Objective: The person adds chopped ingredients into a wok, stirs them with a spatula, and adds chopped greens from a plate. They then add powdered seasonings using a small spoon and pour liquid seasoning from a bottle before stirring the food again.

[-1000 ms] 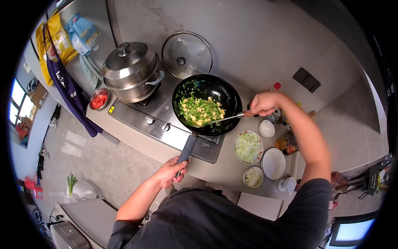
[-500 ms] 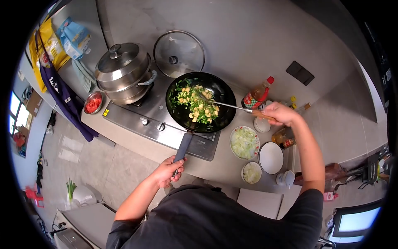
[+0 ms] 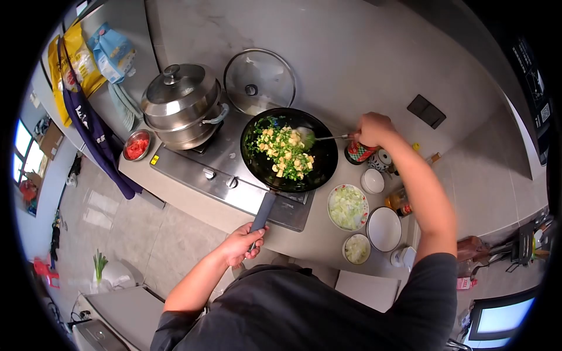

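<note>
In the head view, my left hand [image 3: 243, 243] is closed around the dark grey handle [image 3: 263, 209] of a black wok [image 3: 324, 167] on the stove. Chopped greens and pale yellow cubes [image 3: 285, 153] lie in the wok. My right hand [image 3: 374, 130] grips a long metal wok spatula [image 3: 335, 138] from the right. Its head rests inside the wok at the food's upper right edge, and the hand covers most of its wooden handle. Behind that hand stands a red-labelled sauce bottle [image 3: 357, 154], its upper part hidden.
A lidded steamer pot [image 3: 181, 108] stands left on the stove [image 3: 193, 169]; a glass lid [image 3: 266, 73] leans on the wall. Chopped red food fills a metal bowl [image 3: 137, 145]. Right of the wok are a plate of chopped pale vegetable [image 3: 348, 207], a white bowl [image 3: 384, 229] and a small bowl [image 3: 356, 248].
My right hand has moved up and slightly left, now in front of the sauce bottle. The spatula head has shifted right within the wok. My left hand keeps its hold; the whole view shifted slightly.
</note>
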`<action>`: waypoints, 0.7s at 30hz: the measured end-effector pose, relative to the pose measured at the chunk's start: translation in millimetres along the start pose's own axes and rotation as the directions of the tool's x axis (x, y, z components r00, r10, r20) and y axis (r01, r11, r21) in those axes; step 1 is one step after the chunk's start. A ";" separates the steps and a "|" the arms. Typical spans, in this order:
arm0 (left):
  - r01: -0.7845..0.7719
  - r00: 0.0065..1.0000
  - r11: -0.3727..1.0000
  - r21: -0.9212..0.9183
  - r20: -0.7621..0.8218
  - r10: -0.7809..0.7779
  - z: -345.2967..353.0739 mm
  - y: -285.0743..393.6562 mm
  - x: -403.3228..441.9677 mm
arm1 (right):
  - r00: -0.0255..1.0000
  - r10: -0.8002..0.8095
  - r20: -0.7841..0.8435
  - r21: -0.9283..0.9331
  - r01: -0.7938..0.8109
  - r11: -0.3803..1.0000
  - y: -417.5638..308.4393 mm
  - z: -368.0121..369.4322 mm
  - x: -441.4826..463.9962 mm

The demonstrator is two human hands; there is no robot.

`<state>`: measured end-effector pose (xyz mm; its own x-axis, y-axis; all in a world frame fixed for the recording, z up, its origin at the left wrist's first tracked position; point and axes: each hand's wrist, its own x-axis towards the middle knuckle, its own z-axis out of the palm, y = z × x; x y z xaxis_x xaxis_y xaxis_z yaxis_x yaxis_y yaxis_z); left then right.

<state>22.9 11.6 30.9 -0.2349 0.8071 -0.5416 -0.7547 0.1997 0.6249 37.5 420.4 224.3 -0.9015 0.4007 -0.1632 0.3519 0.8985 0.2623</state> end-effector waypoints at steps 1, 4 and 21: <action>-0.001 1.000 1.000 0.004 -0.003 0.001 0.2 0.5 0.3 | 0.999 -0.034 -0.004 0.097 0.034 0.995 3.8 14.5 11.8; -0.003 1.000 1.000 0.005 -0.006 0.003 -0.6 0.3 1.1 | 0.983 -0.146 -0.113 0.185 0.166 0.969 -7.8 21.9 2.0; 0.026 1.000 1.000 0.011 0.010 -0.026 1.2 3.7 -0.9 | 0.783 -0.513 -0.351 -0.274 0.438 0.856 19.2 -55.8 -135.0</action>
<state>21.1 12.3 34.4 -0.2089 0.8071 -0.5522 -0.7539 0.2267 0.6166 151.9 373.6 304.3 -0.9751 -0.2097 0.0718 -0.1622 0.8960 0.4134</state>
